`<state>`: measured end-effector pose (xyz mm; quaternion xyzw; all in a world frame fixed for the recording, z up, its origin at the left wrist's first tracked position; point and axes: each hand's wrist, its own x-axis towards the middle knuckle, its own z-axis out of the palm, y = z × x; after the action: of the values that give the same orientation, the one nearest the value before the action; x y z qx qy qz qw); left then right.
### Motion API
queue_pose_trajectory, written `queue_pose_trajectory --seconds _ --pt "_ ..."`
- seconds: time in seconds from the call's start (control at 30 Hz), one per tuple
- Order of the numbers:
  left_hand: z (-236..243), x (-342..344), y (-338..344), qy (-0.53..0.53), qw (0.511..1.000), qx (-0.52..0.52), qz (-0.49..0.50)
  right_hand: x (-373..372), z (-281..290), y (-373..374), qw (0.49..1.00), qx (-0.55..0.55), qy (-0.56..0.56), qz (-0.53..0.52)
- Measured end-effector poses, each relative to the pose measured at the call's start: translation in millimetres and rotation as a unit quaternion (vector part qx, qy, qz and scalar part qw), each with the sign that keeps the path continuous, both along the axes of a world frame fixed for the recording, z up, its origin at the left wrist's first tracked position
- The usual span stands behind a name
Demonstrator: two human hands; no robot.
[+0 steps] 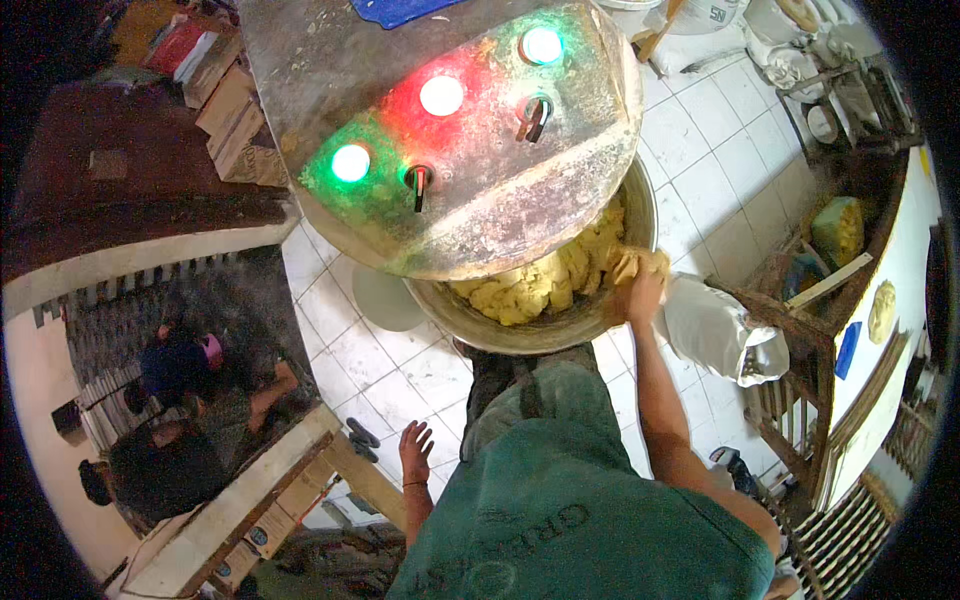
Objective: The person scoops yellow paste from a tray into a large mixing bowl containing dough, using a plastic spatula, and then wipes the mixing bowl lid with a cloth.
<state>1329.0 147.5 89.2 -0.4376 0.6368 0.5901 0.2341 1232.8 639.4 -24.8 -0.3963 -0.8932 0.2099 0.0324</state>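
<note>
A big metal mixing bowl (478, 332) stands just in front of me, partly covered by the mixer's head (470, 215). Lumpy yellow dough (540, 290) fills the part of the bowl that shows. At the bowl's right rim, my right hand (648, 292) is closed on a piece of dough (627, 263); whether that piece still joins the mass I cannot tell. My left hand (415, 452) hangs low at my left side, fingers apart, holding nothing. The mixer's beating tool is hidden under the head.
Three lit lamps and two black knobs (419, 187) sit on the mixer's head. A white sack (705, 328) stands right of the bowl, near a wooden table (860, 400) with a lump of dough (882, 312) and a blue scraper (848, 350). People (180, 440) are at the left.
</note>
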Motion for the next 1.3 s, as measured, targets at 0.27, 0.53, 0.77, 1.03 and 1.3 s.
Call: queue_pose_trajectory --seconds 0.27,0.53,0.77,1.03,1.3 --pt "-25 4 -9 -0.047 0.994 0.025 -0.096 -165 -3 238 0.755 -0.491 0.406 -0.156" --pt "-36 -3 -19 -0.048 0.998 0.006 -0.043 -36 148 107 0.846 -0.268 0.451 -0.092" --pt "-3 -23 -4 -0.005 0.999 -0.006 -0.045 32 14 -31 0.975 -0.056 0.210 0.052" --pt "-10 15 12 -0.070 0.996 -0.002 -0.049 -129 -20 125 0.965 0.017 0.073 0.253" --pt "-15 6 -7 -0.032 0.998 -0.013 -0.056 -150 126 157 0.697 -0.407 0.567 -0.163"
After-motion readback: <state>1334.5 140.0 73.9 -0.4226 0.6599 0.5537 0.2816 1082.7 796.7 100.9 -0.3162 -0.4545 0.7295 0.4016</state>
